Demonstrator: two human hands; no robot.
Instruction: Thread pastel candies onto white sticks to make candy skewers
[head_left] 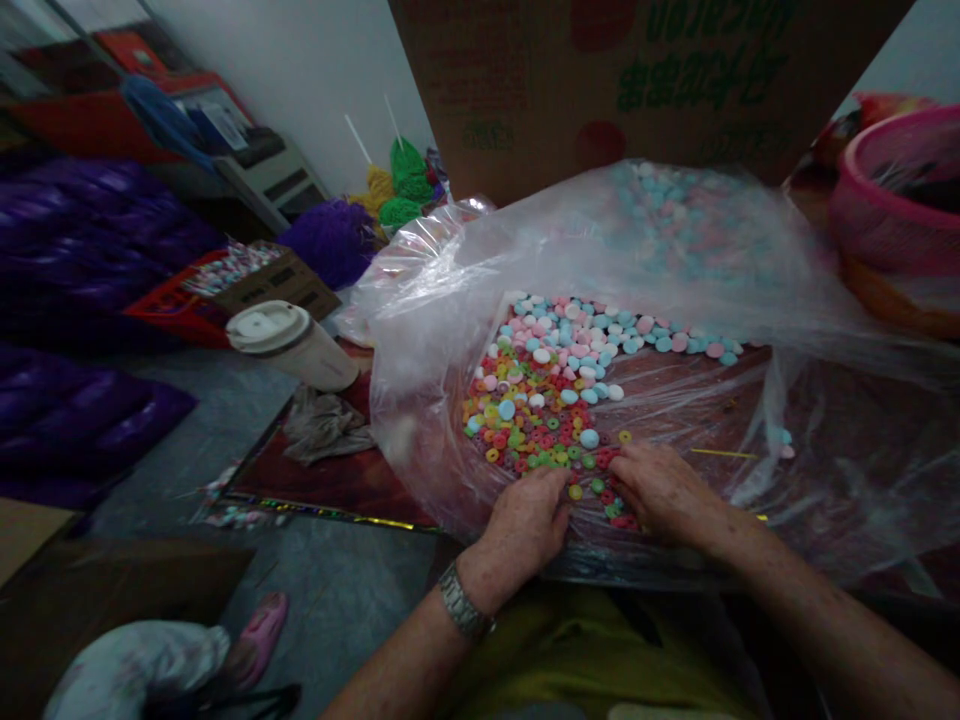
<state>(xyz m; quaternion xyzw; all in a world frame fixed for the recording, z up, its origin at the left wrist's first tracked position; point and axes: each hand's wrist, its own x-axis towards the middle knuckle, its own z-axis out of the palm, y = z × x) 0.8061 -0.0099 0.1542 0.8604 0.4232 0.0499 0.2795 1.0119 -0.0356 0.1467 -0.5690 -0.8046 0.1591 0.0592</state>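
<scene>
A heap of small ring-shaped candies (517, 420) in red, green, orange and yellow lies on clear plastic sheeting. Against its far side are pink, white and blue round candies (577, 335), some mixed in among the rings. My left hand (529, 515), with a metal watch (463, 600) at the wrist, rests at the near edge of the rings, its fingers curled in and the tips hidden. Opposite it, my right hand (660, 490) has bent fingers that touch red rings at the heap's right edge. What lies inside either hand's fingers cannot be made out.
A large cardboard box (525, 110) stands behind the plastic, and a pink basket (885, 210) at the right. Left of the sheeting are a lidded cup (296, 345) and a grey cloth (326, 425). Another person's leg (150, 660) shows at lower left, near purple bags (75, 420).
</scene>
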